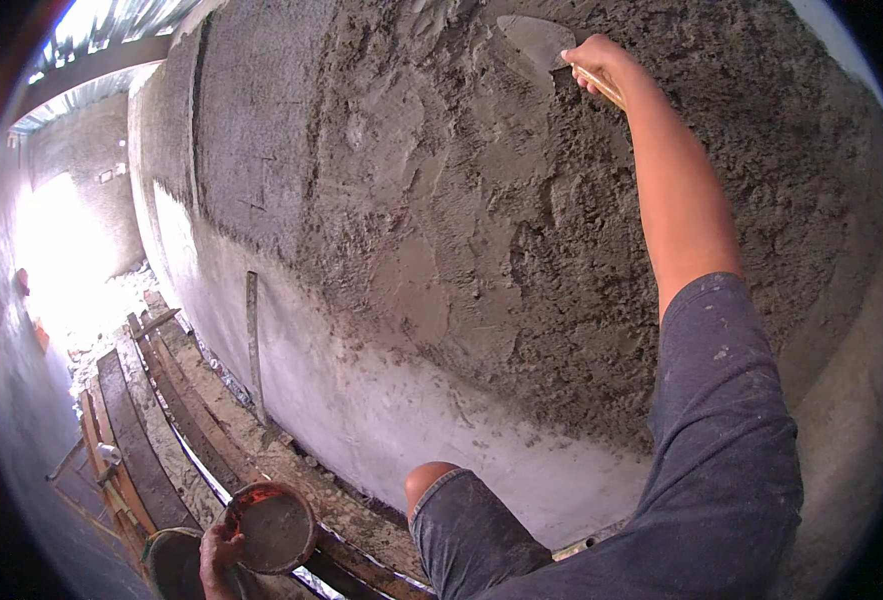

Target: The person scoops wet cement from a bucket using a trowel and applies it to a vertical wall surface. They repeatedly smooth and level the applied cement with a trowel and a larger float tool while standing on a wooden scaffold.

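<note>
My right hand [593, 62] is raised high against the wall and grips the wooden handle of a trowel [539, 42], whose grey blade lies flat on wet rough plaster [481, 210]. Low down at the bottom left, my left hand [219, 556] holds a round pan [276, 527] with grey mortar in it by its rim. My bent knee [427, 478] shows between the two hands, close to the wall.
The smooth grey lower wall [361, 400] runs off to the left. Wooden planks [136, 440] and rubble lie along the floor below. A straight wooden batten [253, 340] leans upright against the wall. A dark bucket [171, 565] sits under the pan.
</note>
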`<state>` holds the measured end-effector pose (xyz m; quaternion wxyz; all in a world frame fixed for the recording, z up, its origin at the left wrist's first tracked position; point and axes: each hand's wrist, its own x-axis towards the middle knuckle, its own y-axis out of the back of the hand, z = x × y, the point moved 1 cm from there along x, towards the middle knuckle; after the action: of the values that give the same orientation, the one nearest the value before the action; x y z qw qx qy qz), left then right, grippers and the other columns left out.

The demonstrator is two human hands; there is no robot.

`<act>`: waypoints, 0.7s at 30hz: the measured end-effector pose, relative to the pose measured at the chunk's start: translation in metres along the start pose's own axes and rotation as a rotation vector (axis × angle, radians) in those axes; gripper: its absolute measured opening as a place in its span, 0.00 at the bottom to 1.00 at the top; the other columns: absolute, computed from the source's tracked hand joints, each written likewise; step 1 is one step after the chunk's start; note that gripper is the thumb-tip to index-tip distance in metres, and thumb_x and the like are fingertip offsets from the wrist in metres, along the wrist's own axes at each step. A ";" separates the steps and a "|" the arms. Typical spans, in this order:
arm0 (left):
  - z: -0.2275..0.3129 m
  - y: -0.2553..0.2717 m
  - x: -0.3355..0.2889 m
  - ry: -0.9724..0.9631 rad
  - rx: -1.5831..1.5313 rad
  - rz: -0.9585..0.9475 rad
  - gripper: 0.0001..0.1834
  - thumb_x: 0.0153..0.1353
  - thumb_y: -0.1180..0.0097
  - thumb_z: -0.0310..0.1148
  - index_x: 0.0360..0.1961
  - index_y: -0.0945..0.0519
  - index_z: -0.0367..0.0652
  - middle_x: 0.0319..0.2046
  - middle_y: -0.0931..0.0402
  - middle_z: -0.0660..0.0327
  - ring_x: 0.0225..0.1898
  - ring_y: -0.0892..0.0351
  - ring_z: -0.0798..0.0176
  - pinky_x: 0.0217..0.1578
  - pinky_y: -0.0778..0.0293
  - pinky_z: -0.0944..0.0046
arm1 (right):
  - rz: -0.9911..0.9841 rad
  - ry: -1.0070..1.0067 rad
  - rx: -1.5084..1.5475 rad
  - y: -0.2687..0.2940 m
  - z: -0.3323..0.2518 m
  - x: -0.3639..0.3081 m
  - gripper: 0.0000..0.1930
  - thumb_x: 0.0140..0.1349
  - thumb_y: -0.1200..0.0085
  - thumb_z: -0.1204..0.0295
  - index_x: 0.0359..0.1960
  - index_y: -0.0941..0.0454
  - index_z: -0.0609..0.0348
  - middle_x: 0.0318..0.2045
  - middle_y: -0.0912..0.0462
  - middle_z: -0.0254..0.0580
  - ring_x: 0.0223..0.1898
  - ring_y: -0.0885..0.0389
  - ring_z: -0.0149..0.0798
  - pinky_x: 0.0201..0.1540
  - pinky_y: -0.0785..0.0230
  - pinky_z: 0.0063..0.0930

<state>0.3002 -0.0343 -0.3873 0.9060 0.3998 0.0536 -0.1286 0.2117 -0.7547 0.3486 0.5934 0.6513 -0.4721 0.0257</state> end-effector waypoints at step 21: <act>-0.013 0.010 0.018 0.044 -0.285 -0.170 0.11 0.61 0.35 0.31 0.38 0.16 0.33 0.24 0.17 0.59 0.25 0.19 0.66 0.30 0.25 0.60 | 0.309 -0.111 0.717 -0.030 0.103 -0.088 0.20 0.72 0.46 0.56 0.30 0.23 0.62 0.21 0.23 0.37 0.16 0.27 0.31 0.20 0.31 0.28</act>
<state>0.3198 -0.0214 -0.3931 0.9379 0.2640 0.1247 -0.1872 0.1283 -0.7898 0.2434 0.2909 0.7390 -0.5570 0.2428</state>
